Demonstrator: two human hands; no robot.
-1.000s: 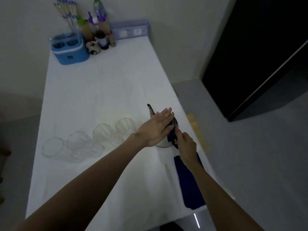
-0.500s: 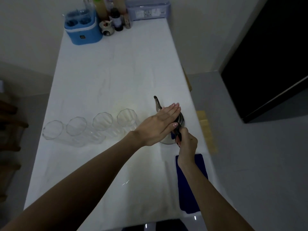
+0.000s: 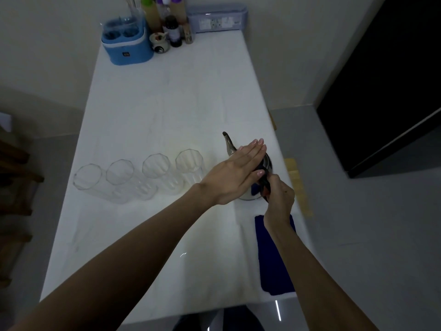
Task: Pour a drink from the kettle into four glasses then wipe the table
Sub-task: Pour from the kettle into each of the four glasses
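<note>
The right hand [image 3: 278, 195] grips the dark handle of the shiny metal kettle [image 3: 248, 168], right of the middle. The left hand [image 3: 235, 173] lies flat on its lid. Four clear empty glasses [image 3: 137, 177] wait left. A fast tip could spill.

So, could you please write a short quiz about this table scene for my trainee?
1. How many glasses stand in the row?
2. True or false: the left hand lies flat over the kettle.
3. Where is the blue cloth? A: beside the blue box. B: near the table's front right edge.

Key
1. Four.
2. True; the right hand grips its handle.
3. B.
</note>
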